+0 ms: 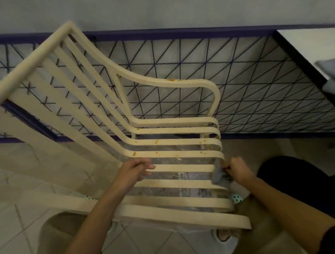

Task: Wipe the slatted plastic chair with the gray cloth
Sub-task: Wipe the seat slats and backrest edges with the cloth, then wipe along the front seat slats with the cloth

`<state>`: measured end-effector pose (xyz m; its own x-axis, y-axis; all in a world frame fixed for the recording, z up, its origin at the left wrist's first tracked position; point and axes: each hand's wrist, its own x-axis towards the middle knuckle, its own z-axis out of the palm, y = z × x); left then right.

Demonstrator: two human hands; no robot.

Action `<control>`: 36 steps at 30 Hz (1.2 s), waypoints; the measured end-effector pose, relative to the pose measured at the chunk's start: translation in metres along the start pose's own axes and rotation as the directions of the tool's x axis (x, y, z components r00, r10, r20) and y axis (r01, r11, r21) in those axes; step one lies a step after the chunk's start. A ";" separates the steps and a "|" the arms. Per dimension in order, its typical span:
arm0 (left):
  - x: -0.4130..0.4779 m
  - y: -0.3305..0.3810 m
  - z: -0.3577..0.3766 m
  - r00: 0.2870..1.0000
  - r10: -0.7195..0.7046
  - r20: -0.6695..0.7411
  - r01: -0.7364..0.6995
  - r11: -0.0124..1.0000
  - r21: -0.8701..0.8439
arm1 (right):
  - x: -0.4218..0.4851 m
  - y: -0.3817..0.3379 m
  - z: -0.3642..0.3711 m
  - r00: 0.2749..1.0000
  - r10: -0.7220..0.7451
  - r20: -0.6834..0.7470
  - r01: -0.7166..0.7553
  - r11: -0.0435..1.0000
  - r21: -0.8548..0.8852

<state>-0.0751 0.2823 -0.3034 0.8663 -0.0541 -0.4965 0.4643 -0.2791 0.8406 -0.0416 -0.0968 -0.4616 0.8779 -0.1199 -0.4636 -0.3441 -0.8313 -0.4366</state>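
seat gaps: slots between slats of slatted chair (179,183) open from above; clear plastic sheet (181,175) under them shuts off reach-through.
back gaps: backrest slots open, railing lattice (260,83) right behind.
far side: armrest (174,83) arches over seat edge, open loop under it.
right end: right hand (237,169) gripping gray cloth (218,175) at slat ends; black object (295,180) near, tight.
left: left hand (136,168) holds a mid slat; tiled floor (14,225) free beyond.
top right: table (310,42) corner well apart from seat.
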 end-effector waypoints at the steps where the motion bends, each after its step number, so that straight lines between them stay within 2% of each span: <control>1: 0.001 -0.001 0.006 1.000 0.004 0.006 -0.004 1.000 -0.003 | -0.001 0.011 -0.003 1.000 -0.016 -0.010 0.016 0.999 -0.050; 2: 0.003 -0.002 0.013 1.000 0.009 0.017 -0.009 1.000 -0.007 | -0.009 0.013 -0.009 0.998 -0.052 -0.030 0.048 0.993 -0.108; 4: 0.009 -0.006 0.027 0.999 0.010 0.047 -0.009 1.000 -0.015 | -0.025 0.007 -0.015 0.990 -0.073 -0.118 0.065 0.996 -0.067; 7: 0.016 -0.012 0.050 0.994 0.008 0.106 -0.011 1.000 0.029 | -0.050 -0.024 -0.021 0.956 -0.166 -0.242 0.199 0.972 0.123; 12: 0.011 -0.012 0.080 0.984 0.081 0.160 -0.084 0.996 0.017 | -0.097 -0.083 -0.025 0.918 -0.309 -0.250 0.380 0.866 0.324; 16: 0.001 -0.011 0.088 0.958 0.180 0.223 -0.192 0.981 0.030 | -0.127 -0.119 -0.014 0.916 -0.313 -0.249 0.399 0.773 0.493; 19: -0.007 -0.010 0.078 0.940 0.312 0.137 -0.329 0.937 0.121 | -0.142 -0.139 -0.010 0.916 -0.349 -0.198 0.394 0.687 0.611; 21: -0.013 -0.007 0.064 0.911 0.391 0.135 -0.408 0.902 0.142 | -0.147 -0.146 -0.012 0.911 -0.393 -0.129 0.372 0.641 0.672; 24: -0.022 0.000 0.046 0.906 0.416 0.085 -0.423 0.900 0.109 | -0.154 -0.149 -0.018 0.921 -0.375 -0.104 0.313 0.555 0.771; 26: -0.027 0.007 0.036 0.906 0.423 -0.012 -0.421 0.904 0.082 | -0.164 -0.152 -0.020 0.918 -0.351 -0.185 0.361 0.548 0.755; 27: -0.027 0.010 0.033 0.907 0.419 -0.044 -0.417 0.907 0.057 | -0.171 -0.154 -0.018 0.910 -0.358 -0.210 0.393 0.579 0.714; 30: -0.027 0.015 0.027 0.916 0.389 -0.101 -0.389 0.921 0.019 | -0.188 -0.169 -0.005 0.869 -0.438 -0.228 0.494 0.766 0.410; 32: -0.026 0.016 0.027 0.920 0.378 -0.103 -0.378 0.926 0.015 | -0.184 -0.177 0.006 0.840 -0.478 -0.256 0.533 0.814 0.230; 36: -0.030 0.019 0.019 0.919 0.381 -0.102 -0.380 0.924 0.036 | -0.176 -0.180 0.000 0.843 -0.434 -0.318 0.508 0.836 0.207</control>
<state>-0.0955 0.2601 -0.2769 0.9918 -0.0588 -0.1137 0.0937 -0.2722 0.9577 -0.1342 0.0739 -0.3018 0.9952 0.0872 0.0436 0.0896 -0.6431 -0.7605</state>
